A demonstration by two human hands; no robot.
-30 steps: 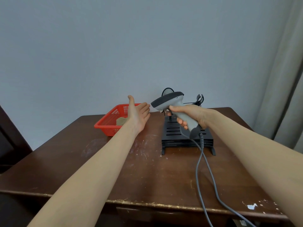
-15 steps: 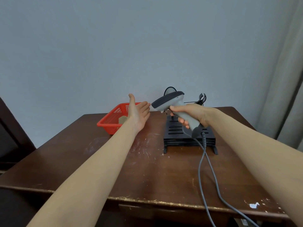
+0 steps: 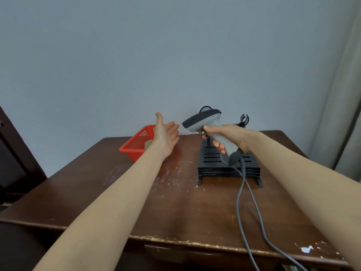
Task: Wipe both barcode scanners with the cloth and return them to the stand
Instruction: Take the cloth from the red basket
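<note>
— Above the stand (image 3: 214, 165), why is the scanner (image 3: 203, 120) held up like that?
— The right grip (image 3: 230, 137) is wrapped round its handle, with the head pointing left so the casing faces the other hand. Its cable (image 3: 252, 202) trails off the near edge of the surface (image 3: 175, 212).
— And the left grip (image 3: 166, 135)?
— Fingers straight, holding nothing, palm turned toward the scanner. It's over the red basket (image 3: 132, 148) at the far left. The tan wad inside looks like the cloth (image 3: 148, 143), probably its next target.
— Second scanner?
— I can't make it out. Only a black holder clip (image 3: 244, 120) shows behind.
</note>
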